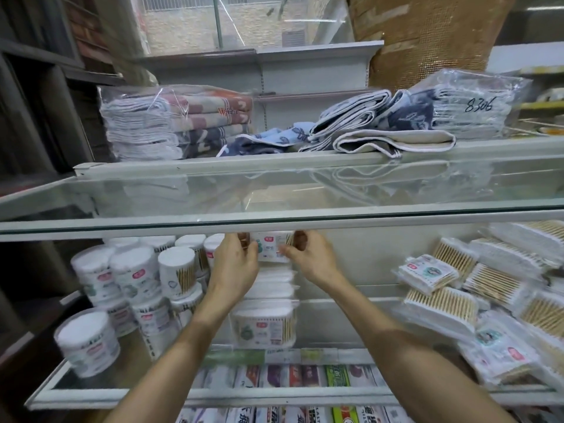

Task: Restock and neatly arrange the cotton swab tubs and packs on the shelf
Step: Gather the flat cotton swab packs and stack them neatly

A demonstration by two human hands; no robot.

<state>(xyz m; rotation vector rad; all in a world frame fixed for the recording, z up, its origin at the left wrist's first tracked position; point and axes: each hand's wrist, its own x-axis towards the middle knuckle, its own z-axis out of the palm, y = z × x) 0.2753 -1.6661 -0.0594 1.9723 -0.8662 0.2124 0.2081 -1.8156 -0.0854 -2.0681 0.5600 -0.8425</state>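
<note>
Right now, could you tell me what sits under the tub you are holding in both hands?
Under the held tub stands a stack of more tubs. My left hand and forearm cover part of it.

White tubs (135, 276) with pink labels, tan-stemmed swab packs (442, 306), towels (396, 117) — blue-and-white patterned

Your glass shelf (91, 387) carries swab tubs (134, 274) stacked at left and flat swab packs (442, 306) piled at right; the upper shelf (213, 166) bears folded towels (381, 129).
</note>
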